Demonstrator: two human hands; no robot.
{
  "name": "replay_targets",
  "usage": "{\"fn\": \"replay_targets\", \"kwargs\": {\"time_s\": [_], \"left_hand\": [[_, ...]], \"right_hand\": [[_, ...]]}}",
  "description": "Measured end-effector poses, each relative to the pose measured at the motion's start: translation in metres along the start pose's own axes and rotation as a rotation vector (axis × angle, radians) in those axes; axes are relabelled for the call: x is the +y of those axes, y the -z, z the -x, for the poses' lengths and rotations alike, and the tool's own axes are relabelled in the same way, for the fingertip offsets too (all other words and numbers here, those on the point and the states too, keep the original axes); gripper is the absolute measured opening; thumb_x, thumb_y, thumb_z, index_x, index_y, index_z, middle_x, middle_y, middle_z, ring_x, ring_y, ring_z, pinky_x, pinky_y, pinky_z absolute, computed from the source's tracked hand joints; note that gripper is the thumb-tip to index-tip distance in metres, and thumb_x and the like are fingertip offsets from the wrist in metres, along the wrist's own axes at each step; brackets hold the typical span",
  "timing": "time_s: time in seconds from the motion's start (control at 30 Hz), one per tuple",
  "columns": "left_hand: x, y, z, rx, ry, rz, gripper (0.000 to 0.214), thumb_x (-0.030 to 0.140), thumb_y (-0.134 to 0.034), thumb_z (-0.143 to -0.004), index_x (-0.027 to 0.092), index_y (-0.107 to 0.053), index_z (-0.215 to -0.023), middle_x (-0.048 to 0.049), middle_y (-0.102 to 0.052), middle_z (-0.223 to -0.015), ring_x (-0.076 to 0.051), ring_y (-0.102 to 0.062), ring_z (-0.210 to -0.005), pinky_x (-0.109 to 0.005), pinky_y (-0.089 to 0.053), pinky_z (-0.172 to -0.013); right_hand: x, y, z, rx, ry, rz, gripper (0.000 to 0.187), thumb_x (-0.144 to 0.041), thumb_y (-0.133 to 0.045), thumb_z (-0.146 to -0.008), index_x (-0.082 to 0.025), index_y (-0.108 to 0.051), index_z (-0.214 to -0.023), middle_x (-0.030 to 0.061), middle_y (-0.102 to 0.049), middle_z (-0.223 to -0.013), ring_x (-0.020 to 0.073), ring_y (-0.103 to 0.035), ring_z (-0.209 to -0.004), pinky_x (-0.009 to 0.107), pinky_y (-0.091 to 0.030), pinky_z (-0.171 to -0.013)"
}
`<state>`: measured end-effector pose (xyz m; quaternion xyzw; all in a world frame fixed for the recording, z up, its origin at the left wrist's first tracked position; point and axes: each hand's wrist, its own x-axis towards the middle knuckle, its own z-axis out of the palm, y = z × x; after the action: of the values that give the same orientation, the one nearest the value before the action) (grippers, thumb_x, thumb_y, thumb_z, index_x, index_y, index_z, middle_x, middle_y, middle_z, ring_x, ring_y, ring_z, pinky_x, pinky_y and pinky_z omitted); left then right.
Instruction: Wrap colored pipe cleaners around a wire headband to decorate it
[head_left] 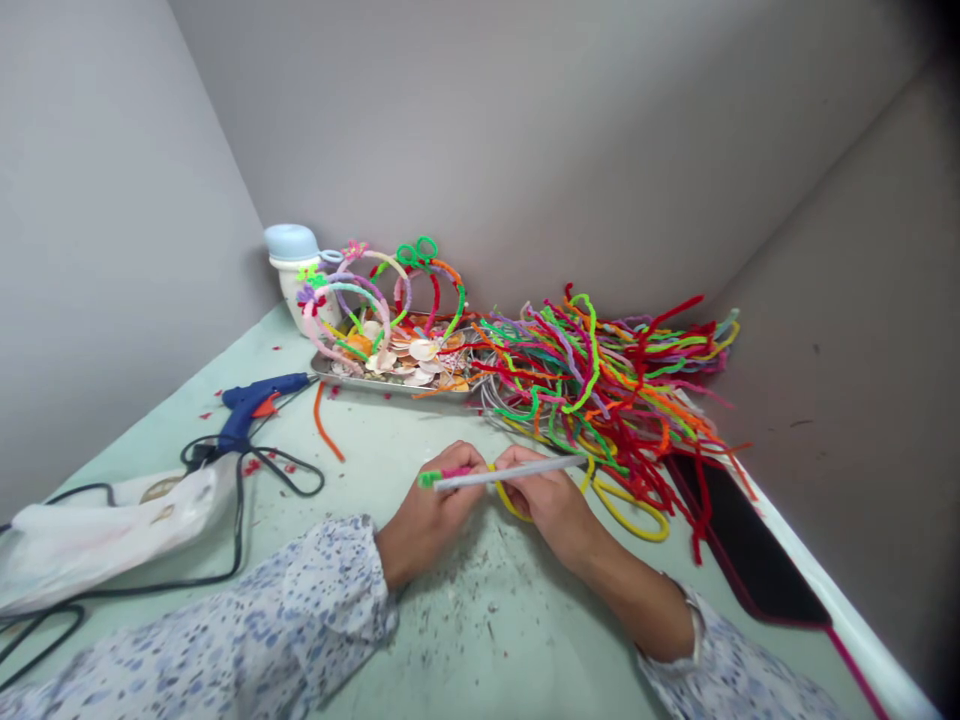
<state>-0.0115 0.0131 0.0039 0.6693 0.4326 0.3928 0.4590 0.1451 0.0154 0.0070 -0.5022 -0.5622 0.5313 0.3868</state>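
Between my hands, above the table, is a thin headband (510, 473) seen edge-on. It has a pale grey length and a short green and pink fuzzy part at its left end. My left hand (435, 505) pinches it near the fuzzy part. My right hand (551, 505) grips it along the grey length, fingers curled. A yellow pipe cleaner (504, 495) loops down between the hands, and its ends are hidden by my fingers. More yellow strands (637, 508) lie on the table just right of my right hand.
A heap of coloured pipe cleaners (600, 370) lies at the back right. Finished-looking headbands (386, 320) stand in a metal tray (390, 388) of shells. At left are a blue glue gun (244, 405), its cord, a plastic bag (112, 530) and a white bottle (292, 280). A black paddle-shaped object (757, 550) lies right.
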Motion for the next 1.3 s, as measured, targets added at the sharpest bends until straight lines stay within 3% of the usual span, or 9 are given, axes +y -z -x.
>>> {"fn": "replay_targets", "kwargs": {"time_s": [0.13, 0.33, 0.53, 1.3], "left_hand": [[-0.003, -0.001, -0.001, -0.016, 0.048, 0.093, 0.02, 0.028, -0.042, -0.092, 0.018, -0.048, -0.076, 0.0036, -0.04, -0.069, -0.012, -0.037, -0.065, -0.024, -0.03, -0.059], [-0.008, -0.002, -0.001, 0.018, 0.032, 0.107, 0.022, 0.028, -0.042, -0.092, 0.018, -0.045, -0.074, 0.0036, -0.04, -0.07, -0.012, -0.038, -0.066, -0.024, -0.031, -0.061], [-0.013, -0.001, -0.002, -0.004, 0.049, 0.094, 0.017, 0.021, -0.041, -0.089, 0.018, -0.046, -0.073, 0.0044, -0.037, -0.066, -0.011, -0.033, -0.062, -0.025, -0.027, -0.057], [-0.01, 0.001, -0.005, -0.026, 0.097, 0.115, 0.022, 0.029, -0.044, -0.089, 0.018, -0.044, -0.071, 0.0059, -0.031, -0.06, -0.01, -0.028, -0.055, -0.023, -0.023, -0.051]], "right_hand": [[0.001, -0.002, 0.001, -0.017, -0.057, 0.022, 0.025, -0.036, -0.047, -0.083, -0.021, -0.043, -0.063, -0.007, -0.032, -0.05, 0.0101, -0.028, -0.047, 0.024, -0.023, -0.045], [-0.001, 0.004, -0.001, 0.101, 0.067, 0.257, 0.034, -0.041, -0.05, -0.084, -0.02, -0.046, -0.058, -0.0047, -0.038, -0.05, 0.0111, -0.036, -0.049, 0.025, -0.026, -0.048], [-0.003, 0.011, -0.004, 0.072, 0.143, 0.252, 0.028, -0.036, -0.049, -0.086, -0.02, -0.049, -0.063, -0.0054, -0.04, -0.052, 0.0114, -0.038, -0.051, 0.025, -0.028, -0.049], [-0.001, 0.009, -0.002, 0.065, 0.094, 0.261, 0.022, -0.035, -0.049, -0.085, -0.019, -0.053, -0.069, -0.0067, -0.035, -0.052, 0.0106, -0.033, -0.049, 0.023, -0.024, -0.045]]}}
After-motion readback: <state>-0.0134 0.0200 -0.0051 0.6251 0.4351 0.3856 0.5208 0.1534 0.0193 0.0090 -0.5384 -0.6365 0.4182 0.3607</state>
